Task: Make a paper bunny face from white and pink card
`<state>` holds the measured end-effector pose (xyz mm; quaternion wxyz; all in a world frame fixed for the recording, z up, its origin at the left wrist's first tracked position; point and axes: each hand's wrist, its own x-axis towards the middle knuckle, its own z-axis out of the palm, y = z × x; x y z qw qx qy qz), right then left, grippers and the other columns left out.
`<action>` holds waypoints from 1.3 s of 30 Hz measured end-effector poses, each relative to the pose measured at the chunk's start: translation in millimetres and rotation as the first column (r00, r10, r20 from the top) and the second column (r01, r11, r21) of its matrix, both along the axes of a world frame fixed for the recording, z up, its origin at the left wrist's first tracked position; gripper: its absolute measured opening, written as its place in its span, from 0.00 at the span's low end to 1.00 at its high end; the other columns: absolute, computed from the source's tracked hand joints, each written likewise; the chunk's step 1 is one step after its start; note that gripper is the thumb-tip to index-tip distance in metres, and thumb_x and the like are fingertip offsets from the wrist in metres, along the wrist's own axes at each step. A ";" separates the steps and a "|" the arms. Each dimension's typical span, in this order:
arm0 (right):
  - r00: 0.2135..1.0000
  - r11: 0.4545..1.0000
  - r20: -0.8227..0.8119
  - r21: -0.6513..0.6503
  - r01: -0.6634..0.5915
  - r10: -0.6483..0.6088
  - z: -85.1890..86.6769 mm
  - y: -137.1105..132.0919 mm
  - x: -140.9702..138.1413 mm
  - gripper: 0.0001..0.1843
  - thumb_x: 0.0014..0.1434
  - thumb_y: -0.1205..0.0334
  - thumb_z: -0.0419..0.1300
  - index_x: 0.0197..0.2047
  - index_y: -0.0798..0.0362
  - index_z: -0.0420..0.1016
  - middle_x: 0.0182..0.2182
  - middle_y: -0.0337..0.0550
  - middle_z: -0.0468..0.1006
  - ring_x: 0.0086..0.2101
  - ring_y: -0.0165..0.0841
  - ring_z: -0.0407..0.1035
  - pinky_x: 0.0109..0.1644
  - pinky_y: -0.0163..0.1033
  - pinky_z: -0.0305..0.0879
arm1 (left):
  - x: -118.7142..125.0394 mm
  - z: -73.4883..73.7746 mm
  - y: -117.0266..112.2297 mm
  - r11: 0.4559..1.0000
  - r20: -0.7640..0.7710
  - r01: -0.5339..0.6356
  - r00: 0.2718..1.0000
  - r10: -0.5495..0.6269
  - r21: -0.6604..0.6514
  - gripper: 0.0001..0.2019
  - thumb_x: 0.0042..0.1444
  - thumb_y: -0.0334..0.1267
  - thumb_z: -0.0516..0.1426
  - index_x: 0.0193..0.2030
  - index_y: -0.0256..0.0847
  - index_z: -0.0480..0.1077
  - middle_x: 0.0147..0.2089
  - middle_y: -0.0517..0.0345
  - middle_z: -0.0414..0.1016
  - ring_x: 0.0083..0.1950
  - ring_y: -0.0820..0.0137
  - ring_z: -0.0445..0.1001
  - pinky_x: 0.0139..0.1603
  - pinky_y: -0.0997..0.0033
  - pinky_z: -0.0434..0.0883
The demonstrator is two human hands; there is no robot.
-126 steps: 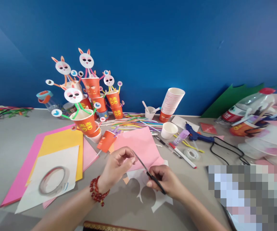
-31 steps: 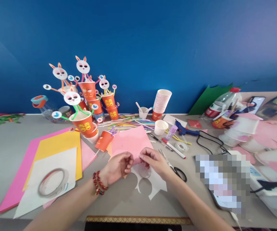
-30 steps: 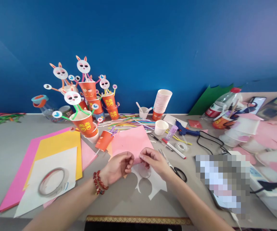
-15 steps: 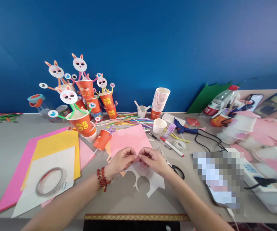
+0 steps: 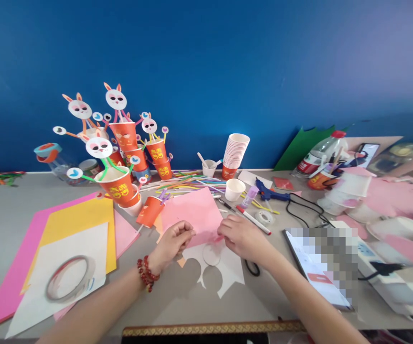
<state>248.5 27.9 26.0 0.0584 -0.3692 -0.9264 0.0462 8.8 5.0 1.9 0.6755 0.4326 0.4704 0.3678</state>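
My left hand (image 5: 172, 241) is curled with fingers pinched over the near edge of a pink paper sheet (image 5: 192, 212); what it pinches is too small to name. A red bead bracelet (image 5: 145, 274) sits on that wrist. My right hand (image 5: 240, 235) rests fingers-down on the pink sheet's right corner, closed over a small pink scrap. A white paper circle (image 5: 211, 254) lies on a cut white sheet (image 5: 228, 274) just below both hands. The black scissors (image 5: 252, 267) lie on the table, mostly hidden under my right wrist.
Orange paper-cup rabbits (image 5: 115, 179) stand at back left. Yellow, pink and white sheets with a tape ring (image 5: 68, 277) lie left. A cup stack (image 5: 235, 150), blue glue gun (image 5: 269, 192), red marker (image 5: 253, 220), tape roll (image 5: 264, 216) and bottle (image 5: 321, 153) sit behind and right.
The scissors, held in my right hand earlier, now lie on the table. My hands met over a small pink piece, then my right hand moved a little to the right.
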 end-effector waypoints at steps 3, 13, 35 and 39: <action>0.993 0.992 -0.010 0.019 0.121 -0.121 10.3 14.2 1.3 0.08 0.58 0.71 0.55 0.37 0.54 0.74 0.36 0.46 0.76 0.39 0.38 0.67 0.43 0.40 0.60 | -0.4 -1.2 2.4 1.000 0.032 -0.029 0.999 0.029 -0.007 0.16 0.49 0.47 0.63 0.33 0.41 0.63 0.19 0.73 0.56 0.16 0.84 0.43 0.16 0.80 0.40; 0.986 0.993 0.118 -0.037 -0.115 0.119 4.2 25.1 2.1 0.13 0.59 0.75 0.53 0.41 0.51 0.74 0.40 0.44 0.76 0.41 0.36 0.69 0.42 0.38 0.60 | -3.5 -5.7 4.0 0.998 0.039 -0.055 0.998 0.055 -0.003 0.17 0.50 0.49 0.62 0.32 0.40 0.62 0.18 0.74 0.54 0.16 0.84 0.43 0.17 0.80 0.40; 0.319 0.719 -0.709 -0.374 0.585 -0.629 -41.5 78.1 69.4 0.20 0.52 0.46 0.62 0.41 0.52 0.70 0.35 0.46 0.77 0.36 0.41 0.71 0.43 0.47 0.68 | 6.3 -6.4 -1.5 0.998 -0.107 -0.007 0.994 0.014 0.064 0.15 0.50 0.49 0.60 0.31 0.40 0.63 0.17 0.74 0.52 0.16 0.82 0.45 0.17 0.80 0.41; 0.306 0.762 -0.753 -0.376 0.527 -0.583 -36.4 78.3 59.4 0.15 0.60 0.47 0.53 0.39 0.51 0.67 0.31 0.42 0.76 0.32 0.37 0.69 0.39 0.42 0.67 | 5.0 -7.8 -1.8 0.999 -0.090 -0.008 0.996 0.012 0.048 0.15 0.50 0.49 0.60 0.32 0.40 0.63 0.17 0.74 0.52 0.16 0.83 0.44 0.17 0.80 0.41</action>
